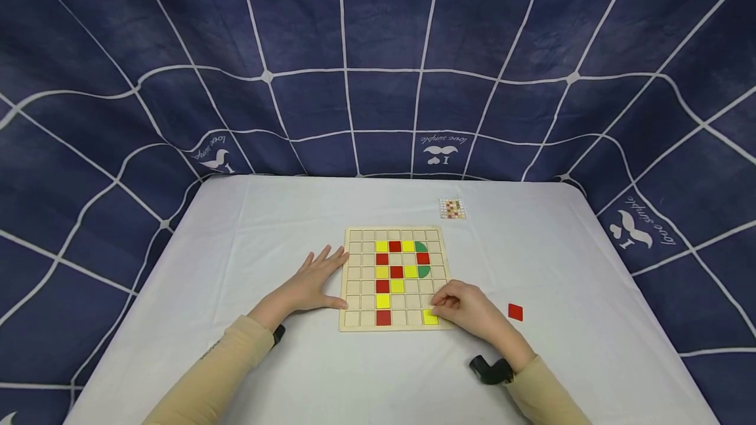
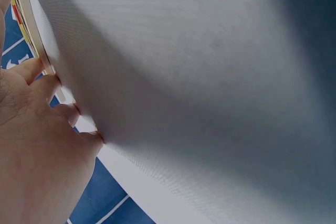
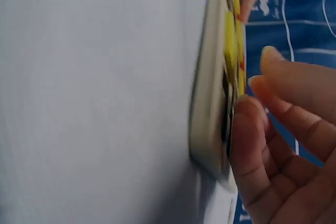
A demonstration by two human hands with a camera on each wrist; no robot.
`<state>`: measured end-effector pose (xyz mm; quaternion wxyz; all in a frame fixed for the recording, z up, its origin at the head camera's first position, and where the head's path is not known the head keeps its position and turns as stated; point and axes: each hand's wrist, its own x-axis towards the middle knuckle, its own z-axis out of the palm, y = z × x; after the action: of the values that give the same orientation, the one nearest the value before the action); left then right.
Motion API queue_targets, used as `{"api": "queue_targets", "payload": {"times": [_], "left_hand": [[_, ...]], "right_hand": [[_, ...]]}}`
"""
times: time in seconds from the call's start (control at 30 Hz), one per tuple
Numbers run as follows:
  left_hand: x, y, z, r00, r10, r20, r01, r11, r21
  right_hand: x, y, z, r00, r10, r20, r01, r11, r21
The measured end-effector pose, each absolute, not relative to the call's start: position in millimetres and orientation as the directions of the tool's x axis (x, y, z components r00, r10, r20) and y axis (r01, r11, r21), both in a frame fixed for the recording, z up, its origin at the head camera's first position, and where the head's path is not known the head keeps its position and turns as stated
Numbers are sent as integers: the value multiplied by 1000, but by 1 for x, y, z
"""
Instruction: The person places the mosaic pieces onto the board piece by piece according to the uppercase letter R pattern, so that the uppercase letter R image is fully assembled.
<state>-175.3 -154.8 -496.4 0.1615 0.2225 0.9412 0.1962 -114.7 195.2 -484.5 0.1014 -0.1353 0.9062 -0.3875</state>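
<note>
Progress looks decent: wooden grid board (image 1: pixel 394 277) mid-counter, red/yellow/green tiles already forming a P-ish shape. Right hand (image 1: pixel 472 312) fingers pinching yellow tile (image 1: pixel 430 317) at board's bottom-right cell. Left hand (image 1: pixel 313 283) flat, fingers spread, touching board's left edge. Red tile (image 1: pixel 515 311) loose right of board, probably still to place.

White-clothed table (image 1: pixel 248 267), dark blue backdrop (image 1: pixel 378 51) with white grid lines and bird logos, even indoor light

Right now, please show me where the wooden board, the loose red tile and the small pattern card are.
board (image 1: pixel 352 278): head view, on its bare left cells.
red tile (image 1: pixel 516 312): head view, on the tile's centre, right of the board.
card (image 1: pixel 452 208): head view, on the card's middle, behind the board.
</note>
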Motion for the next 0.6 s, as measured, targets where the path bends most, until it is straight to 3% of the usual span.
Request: {"api": "queue_targets", "payload": {"times": [0.3, 0.6], "left_hand": [[-175, -153, -494, -851, 477, -220, 352, 828, 437], [-176, -154, -495, -849, 478, -227, 351, 830, 434]], "right_hand": [[-117, 258, -460, -987, -126, -96, -22, 711, -703], [-108, 308, -464, -984, -51, -171, 78, 739, -670]]}}
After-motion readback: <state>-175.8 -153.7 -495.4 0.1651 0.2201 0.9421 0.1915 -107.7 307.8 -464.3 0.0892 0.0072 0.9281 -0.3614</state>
